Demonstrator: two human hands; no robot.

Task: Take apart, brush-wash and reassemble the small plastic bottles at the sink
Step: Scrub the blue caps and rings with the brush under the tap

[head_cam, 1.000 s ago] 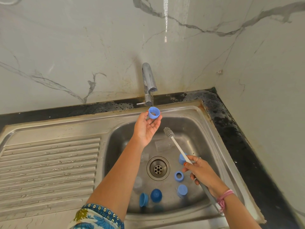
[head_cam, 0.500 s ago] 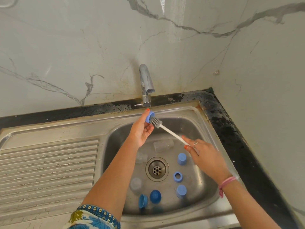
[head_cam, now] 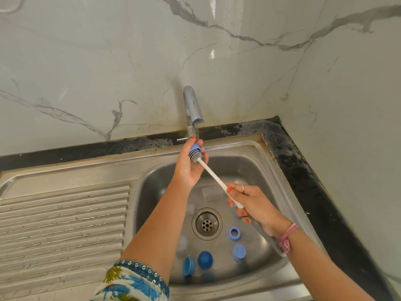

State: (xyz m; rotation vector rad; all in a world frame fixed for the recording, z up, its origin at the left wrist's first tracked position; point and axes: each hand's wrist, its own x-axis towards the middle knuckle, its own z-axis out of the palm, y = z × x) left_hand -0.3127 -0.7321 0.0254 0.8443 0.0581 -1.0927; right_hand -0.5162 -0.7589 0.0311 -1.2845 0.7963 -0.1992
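Right under the tap [head_cam: 193,111], at twelve o'clock of the sink [head_cam: 256,148], the left hand [head_cam: 191,164] pinches a small blue cap [head_cam: 195,149] between thumb and fingertips. The right hand [head_cam: 253,205] is wrapped round the white handle of a bottle brush [head_cam: 213,173], whose grey bristle head is pushed into the cap's open side. Down in the basin, more blue bottle parts lie loose: a ring [head_cam: 234,233] at four o'clock of the drain [head_cam: 206,223], a cap [head_cam: 238,253] below it, and two more pieces [head_cam: 196,262] at six o'clock. A clear bottle body [head_cam: 211,192] seems to lie at twelve o'clock of the drain, though it is faint.
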